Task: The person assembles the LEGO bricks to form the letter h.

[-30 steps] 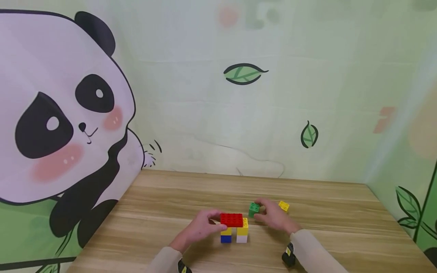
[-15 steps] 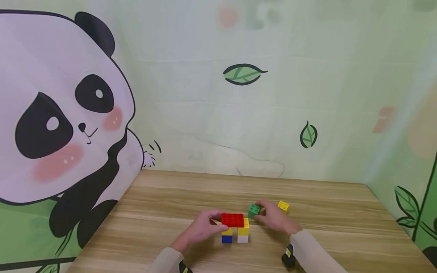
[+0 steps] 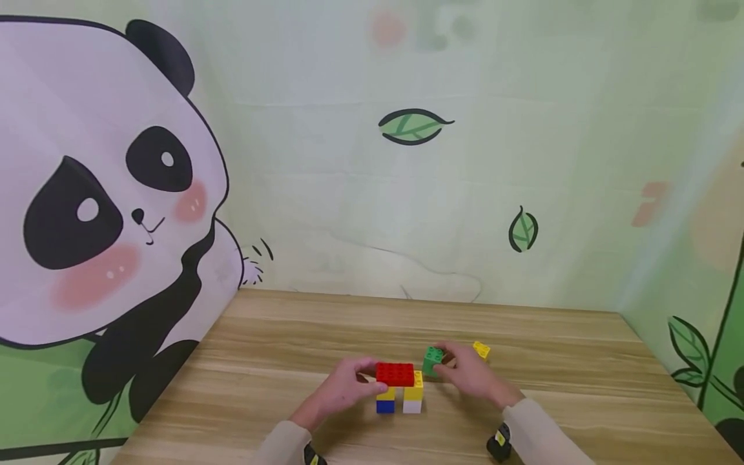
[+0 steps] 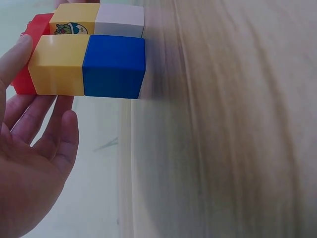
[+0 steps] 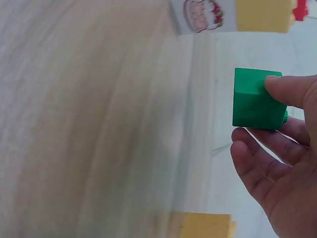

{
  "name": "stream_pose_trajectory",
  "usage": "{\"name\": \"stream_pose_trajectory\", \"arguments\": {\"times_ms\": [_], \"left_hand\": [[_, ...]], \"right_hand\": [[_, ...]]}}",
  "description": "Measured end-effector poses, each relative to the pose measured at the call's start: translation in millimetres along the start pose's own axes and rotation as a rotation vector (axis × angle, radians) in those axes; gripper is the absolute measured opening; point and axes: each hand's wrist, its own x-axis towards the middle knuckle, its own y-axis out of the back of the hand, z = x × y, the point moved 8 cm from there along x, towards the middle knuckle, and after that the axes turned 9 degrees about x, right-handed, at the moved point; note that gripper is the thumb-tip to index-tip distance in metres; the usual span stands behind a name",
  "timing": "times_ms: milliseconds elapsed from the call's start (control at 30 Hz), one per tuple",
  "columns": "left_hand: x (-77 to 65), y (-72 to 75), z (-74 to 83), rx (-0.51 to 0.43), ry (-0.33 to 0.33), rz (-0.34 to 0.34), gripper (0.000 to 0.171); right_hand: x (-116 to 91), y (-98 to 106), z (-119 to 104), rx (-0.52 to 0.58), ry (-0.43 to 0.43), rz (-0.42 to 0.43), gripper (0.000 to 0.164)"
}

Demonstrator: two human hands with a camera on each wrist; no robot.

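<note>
A long red building block lies across two small towers. The left tower is a yellow block on a blue block; the right one has a yellow block on a white block. My left hand holds the red block's left end, thumb in front and fingers behind. Right of the towers, my right hand pinches a green block between thumb and fingers, studs up. In the right wrist view a gap shows between the green block and the tabletop.
A loose yellow block lies on the wooden table, just behind my right hand. Beyond the table's far edge stands a wall backdrop with a panda and leaves. A black wrist device sits at my right sleeve.
The right forearm has shifted slightly to the right, and the green block has tilted a little in my right hand's pinch. My left hand stays on the red block.
</note>
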Motion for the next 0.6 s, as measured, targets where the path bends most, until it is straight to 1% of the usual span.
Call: {"name": "stream_pose_trajectory", "arguments": {"times_ms": [100,200,367,600], "left_hand": [[1.7,-1.5,-1.4,0.011,-0.004,-0.009,0.033],[1.4,-1.2,-2.7,0.023,-0.028,-0.015,0.030],[0.9,-1.2,-3.4,0.024,-0.051,-0.019,0.027],[2.5,-4.0,1.0,0.004,-0.047,-0.025,0.029]], "right_hand": [[-4,5,-10,0.012,0.033,0.017,0.033],[-5,7,-22,0.028,0.071,0.024,0.033],[-8,10,-38,0.038,0.102,0.026,0.034],[-10,15,-56,0.018,0.128,0.044,0.035]]}}
